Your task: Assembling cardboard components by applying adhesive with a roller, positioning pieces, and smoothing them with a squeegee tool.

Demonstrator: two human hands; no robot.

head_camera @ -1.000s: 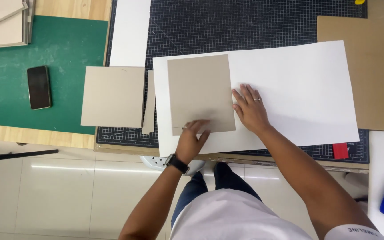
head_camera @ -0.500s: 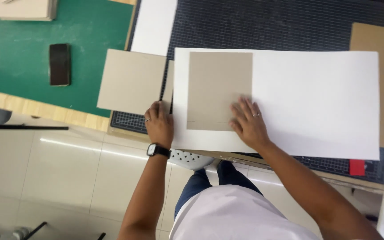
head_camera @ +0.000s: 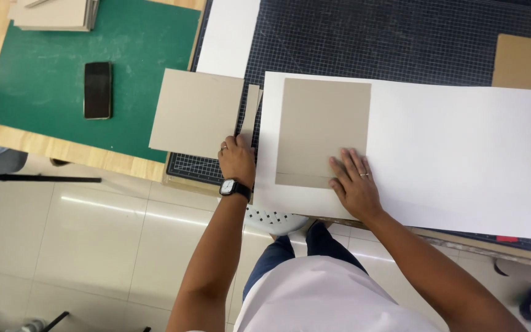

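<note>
A grey card rectangle (head_camera: 322, 130) lies flat on the left part of a large white sheet (head_camera: 456, 157), its upper and left edges close to the sheet's upper left corner. The right hand (head_camera: 354, 183) rests palm down on the card's lower right corner, fingers spread and flat, pressing it to the sheet rather than gripping it; a ring shows on one finger. The white sheet spreads over a dark gridded cutting mat (head_camera: 394, 37) on the surface, and its near edge overhangs the surface's front. Just left of the sheet a narrow grey card strip (head_camera: 250, 115) stands lengthwise on the mat, and beside that lies a second grey card panel (head_camera: 196, 113), overlapping the mat's left border. The left hand (head_camera: 237, 161), with a dark wristwatch (head_camera: 235, 187) on the wrist, sits at the bottom end of the strip, fingers curled against it and the panel's near corner; whether it pinches either one cannot be told. Farther left a green mat (head_camera: 56, 67) carries a black phone (head_camera: 98, 90) and a stack of grey boards (head_camera: 53, 13) at its far edge. A brown board (head_camera: 527, 61) lies at the right.
</note>
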